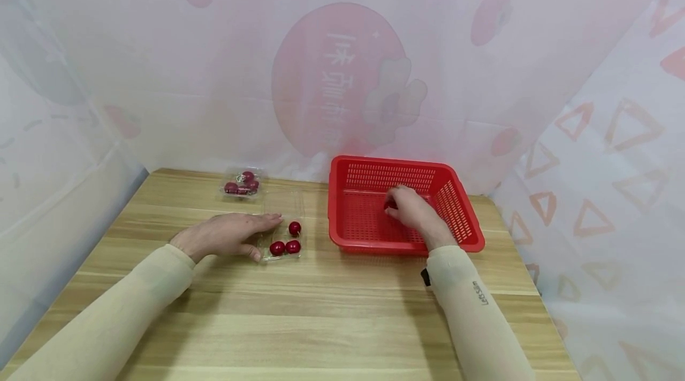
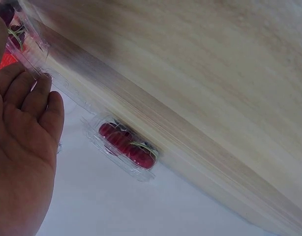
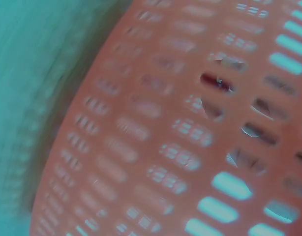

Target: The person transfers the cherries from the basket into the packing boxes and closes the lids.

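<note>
A clear plastic clamshell box (image 1: pixel 282 255) lies opened on the table, with three dark red cherries (image 1: pixel 292 246) in its tray. My left hand (image 1: pixel 230 235) rests against the box's left side, fingers fairly straight and thumb at the near corner. In the left wrist view the fingers (image 2: pixel 40 96) touch the box's clear edge. Inside the red plastic basket (image 1: pixel 342 238), my right hand (image 1: pixel 409 208) has its fingers curled round a dark red cherry (image 1: pixel 389 205), mostly hidden by the hand. In the right wrist view the basket's slotted wall (image 3: pixel 156 123) covers most of the hand.
Behind and left of the opened box stands a closed clear box (image 1: pixel 242 183) holding several cherries, near the table's back edge. A printed white cloth (image 1: pixel 225 107) hangs behind the wooden table (image 1: pixel 299 321), with more cloth at both sides.
</note>
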Available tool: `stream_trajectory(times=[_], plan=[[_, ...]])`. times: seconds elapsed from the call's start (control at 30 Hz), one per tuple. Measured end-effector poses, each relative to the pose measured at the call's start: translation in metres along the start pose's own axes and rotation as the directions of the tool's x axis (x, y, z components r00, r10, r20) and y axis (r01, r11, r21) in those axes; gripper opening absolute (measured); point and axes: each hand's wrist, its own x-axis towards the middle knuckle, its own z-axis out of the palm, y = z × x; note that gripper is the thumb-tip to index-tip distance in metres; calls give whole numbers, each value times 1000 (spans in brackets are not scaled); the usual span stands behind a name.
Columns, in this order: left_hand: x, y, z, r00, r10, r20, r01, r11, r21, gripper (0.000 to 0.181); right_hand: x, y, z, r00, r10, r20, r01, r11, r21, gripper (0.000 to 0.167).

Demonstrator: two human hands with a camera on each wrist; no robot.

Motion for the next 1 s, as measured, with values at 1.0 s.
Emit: stream_trajectory(times=[1.0], plan=[[0,2,2,1000,-8,4,8,1000,-17,97,-13,-95,-5,968,-149,-202,181,972,152,33]])
